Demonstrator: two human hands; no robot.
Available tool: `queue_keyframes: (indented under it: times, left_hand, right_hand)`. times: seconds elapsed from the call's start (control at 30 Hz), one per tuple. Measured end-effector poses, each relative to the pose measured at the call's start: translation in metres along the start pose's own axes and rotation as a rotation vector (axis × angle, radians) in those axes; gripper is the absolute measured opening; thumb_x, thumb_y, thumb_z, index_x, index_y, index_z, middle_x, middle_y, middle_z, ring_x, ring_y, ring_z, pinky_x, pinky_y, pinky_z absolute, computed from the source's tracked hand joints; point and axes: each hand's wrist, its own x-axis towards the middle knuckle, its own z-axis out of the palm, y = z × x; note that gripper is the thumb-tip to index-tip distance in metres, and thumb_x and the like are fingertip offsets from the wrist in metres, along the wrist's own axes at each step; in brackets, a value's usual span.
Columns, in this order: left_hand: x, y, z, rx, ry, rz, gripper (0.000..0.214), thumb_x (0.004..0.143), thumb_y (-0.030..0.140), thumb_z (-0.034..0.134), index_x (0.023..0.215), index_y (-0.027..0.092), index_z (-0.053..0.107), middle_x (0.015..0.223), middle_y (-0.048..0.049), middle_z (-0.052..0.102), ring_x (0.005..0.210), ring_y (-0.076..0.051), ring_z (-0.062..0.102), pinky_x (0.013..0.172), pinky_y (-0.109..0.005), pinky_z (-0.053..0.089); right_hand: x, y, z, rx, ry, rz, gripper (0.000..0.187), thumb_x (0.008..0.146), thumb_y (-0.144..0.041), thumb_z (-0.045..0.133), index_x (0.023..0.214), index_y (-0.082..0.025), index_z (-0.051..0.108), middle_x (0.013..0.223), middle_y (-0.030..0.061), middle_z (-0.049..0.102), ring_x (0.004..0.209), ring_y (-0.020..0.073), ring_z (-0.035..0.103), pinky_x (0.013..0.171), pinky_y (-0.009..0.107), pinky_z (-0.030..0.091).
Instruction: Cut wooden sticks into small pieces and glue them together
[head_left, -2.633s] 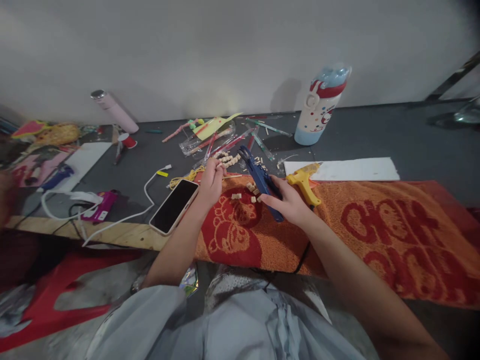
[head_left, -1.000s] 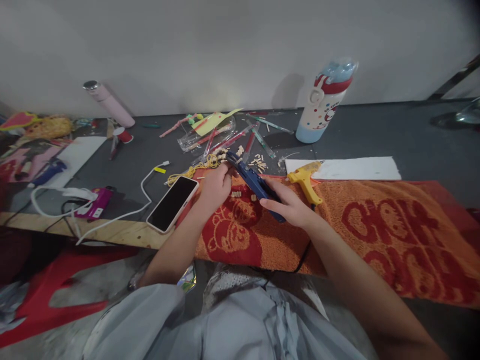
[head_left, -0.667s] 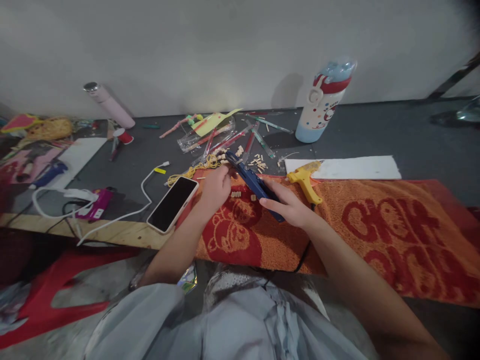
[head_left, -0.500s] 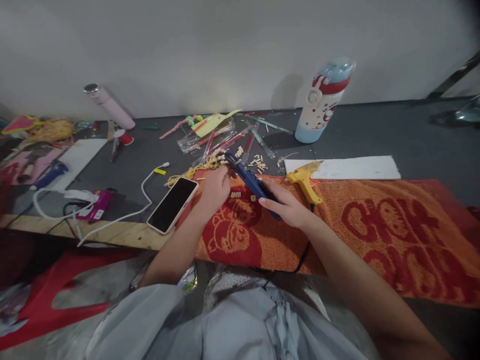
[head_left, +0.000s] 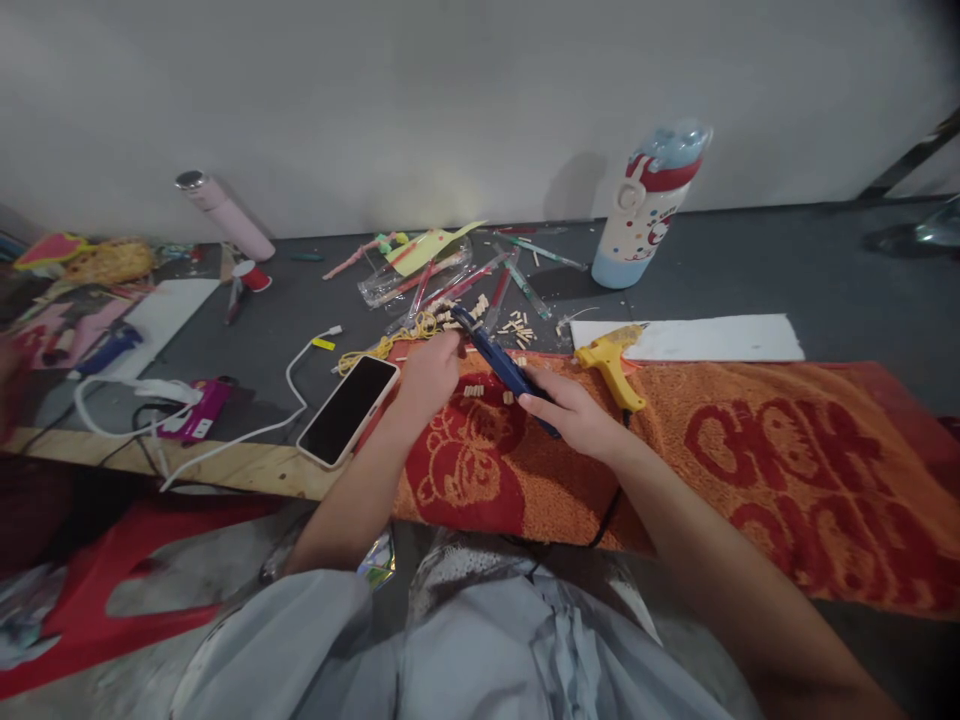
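My right hand [head_left: 574,415] is wrapped around the handles of a blue cutter [head_left: 495,358], whose nose points up and to the left. My left hand [head_left: 429,372] is curled at the tool's tip, fingers pinched on something small that I cannot make out. Both hands rest over an orange and red towel [head_left: 750,470]. Short pale stick pieces [head_left: 472,390] lie on the towel between my hands, and more of them [head_left: 517,325] lie just beyond the tool.
A phone [head_left: 347,409] lies left of my left hand, with a white cable [head_left: 296,370] beside it. A yellow glue gun [head_left: 609,360] and white foam strip [head_left: 697,338] sit to the right. A white and blue bottle [head_left: 645,210] stands behind. Plastic-wrapped sticks [head_left: 442,280] lie further back.
My left hand has moved from the heap of stick pieces to the cutter's tip. The cutter has tilted lower and further left. More cut pieces lie near its nose.
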Motion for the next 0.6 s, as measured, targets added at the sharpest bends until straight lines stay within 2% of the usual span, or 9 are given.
queue_keyframes:
  times: [0.23, 0.6]
  left_hand:
    - [0.0034, -0.005, -0.0025, 0.024, -0.06, 0.041, 0.02, 0.08, 0.01, 0.036, 0.074, 0.02, 0.052, 0.079, -0.0063, 0.065, 0.079, -0.02, 0.061, 0.075, -0.03, 0.046]
    - [0.0038, -0.0062, -0.0066, 0.052, -0.087, 0.065, 0.017, 0.081, 0.011, 0.037, 0.073, 0.021, 0.049, 0.079, -0.0069, 0.063, 0.078, -0.02, 0.059, 0.073, -0.03, 0.044]
  right_hand:
    - [0.0009, -0.0034, -0.0033, 0.052, -0.058, 0.048, 0.042, 0.091, -0.05, 0.049, 0.106, -0.014, 0.063, 0.094, 0.0087, 0.066, 0.089, 0.0258, 0.06, 0.083, 0.039, 0.048]
    - [0.0008, -0.0031, -0.0066, 0.102, -0.093, 0.075, 0.043, 0.09, -0.051, 0.051, 0.107, -0.013, 0.064, 0.093, 0.0083, 0.065, 0.087, 0.0238, 0.059, 0.083, 0.038, 0.048]
